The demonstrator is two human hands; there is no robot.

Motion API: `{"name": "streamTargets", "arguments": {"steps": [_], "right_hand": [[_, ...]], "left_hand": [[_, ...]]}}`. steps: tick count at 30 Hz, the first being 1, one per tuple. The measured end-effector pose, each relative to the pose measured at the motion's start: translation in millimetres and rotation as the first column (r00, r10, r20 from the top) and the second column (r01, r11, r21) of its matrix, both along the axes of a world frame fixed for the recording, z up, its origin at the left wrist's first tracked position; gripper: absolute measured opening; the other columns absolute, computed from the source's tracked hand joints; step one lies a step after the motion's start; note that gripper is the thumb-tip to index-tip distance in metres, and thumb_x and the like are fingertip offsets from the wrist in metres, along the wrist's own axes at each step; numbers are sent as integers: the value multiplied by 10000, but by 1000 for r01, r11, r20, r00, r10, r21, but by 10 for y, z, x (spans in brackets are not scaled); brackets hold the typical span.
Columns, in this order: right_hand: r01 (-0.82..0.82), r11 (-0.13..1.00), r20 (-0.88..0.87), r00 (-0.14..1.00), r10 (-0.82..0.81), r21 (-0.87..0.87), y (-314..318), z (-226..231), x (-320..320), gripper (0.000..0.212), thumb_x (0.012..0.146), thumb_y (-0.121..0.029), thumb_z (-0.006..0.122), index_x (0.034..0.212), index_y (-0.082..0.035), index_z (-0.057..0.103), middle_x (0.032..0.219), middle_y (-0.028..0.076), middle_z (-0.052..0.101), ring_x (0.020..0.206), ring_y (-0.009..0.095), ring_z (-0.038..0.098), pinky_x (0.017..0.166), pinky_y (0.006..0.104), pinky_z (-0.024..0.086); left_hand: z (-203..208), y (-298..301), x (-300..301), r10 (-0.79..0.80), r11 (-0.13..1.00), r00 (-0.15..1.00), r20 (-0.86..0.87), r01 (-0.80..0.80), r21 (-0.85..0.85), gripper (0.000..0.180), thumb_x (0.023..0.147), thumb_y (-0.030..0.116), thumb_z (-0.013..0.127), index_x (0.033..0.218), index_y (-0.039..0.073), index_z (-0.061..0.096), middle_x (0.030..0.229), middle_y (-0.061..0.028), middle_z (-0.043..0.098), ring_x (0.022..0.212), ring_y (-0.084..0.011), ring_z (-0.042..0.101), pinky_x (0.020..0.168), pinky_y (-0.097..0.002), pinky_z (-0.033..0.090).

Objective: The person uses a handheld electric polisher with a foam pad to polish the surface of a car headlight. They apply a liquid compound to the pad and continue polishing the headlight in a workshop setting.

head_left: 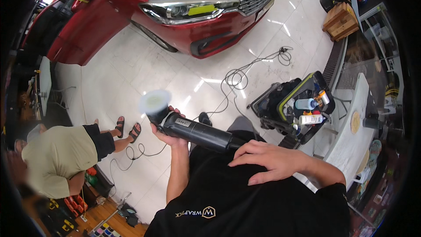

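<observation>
My left hand [174, 138] is wrapped round the front end of a black car polisher [197, 133], holding it in front of my body. The polisher's round pale pad [155, 101] faces up and looks slightly blurred. Its rear end points toward my right hand [274, 160], which is spread flat near the tail and cord, against my black shirt. Whether those fingers touch the tool I cannot tell. Beyond the pad stands a red car [175, 39] with its bonnet area exposed. A yellow-green patch [202, 9] lies on its headlight [188, 8].
A dark cable [234, 75] loops across the pale tiled floor. To the right stands a cart [285, 105] with several bottles, beside a white table [357, 125]. At left, a person [66, 158] in a beige shirt bends over. A wooden crate [340, 21] sits far right.
</observation>
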State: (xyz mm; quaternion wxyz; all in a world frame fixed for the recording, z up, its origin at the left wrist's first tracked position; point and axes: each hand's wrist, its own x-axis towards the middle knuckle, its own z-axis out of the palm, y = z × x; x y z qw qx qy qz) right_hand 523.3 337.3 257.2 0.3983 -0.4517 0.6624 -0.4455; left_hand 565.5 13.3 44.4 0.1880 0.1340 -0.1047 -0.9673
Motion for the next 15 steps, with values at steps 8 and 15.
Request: {"name": "streamTargets", "arguments": {"steps": [8, 15], "right_hand": [[369, 927, -191, 917, -351, 68, 1681, -408, -43, 700, 870, -482, 773, 1400, -67, 581, 1177, 144, 646, 1092, 342, 632, 950, 426, 508], [391, 900, 381, 816, -435, 192, 1751, -1064, 3, 845, 830, -449, 849, 1422, 31, 486, 1144, 192, 682, 1115, 272, 663, 924, 402, 542]], "left_hand": [[142, 1318, -70, -101, 988, 990, -96, 89, -124, 847, 947, 664, 531, 1383, -60, 480, 1230, -232, 625, 1082, -404, 658, 848, -537, 622], [440, 2733, -231, -284, 942, 953, 101, 297, -152, 797, 949, 678, 483, 1405, 25, 512, 1136, -248, 693, 880, -420, 727, 700, -532, 650]]}}
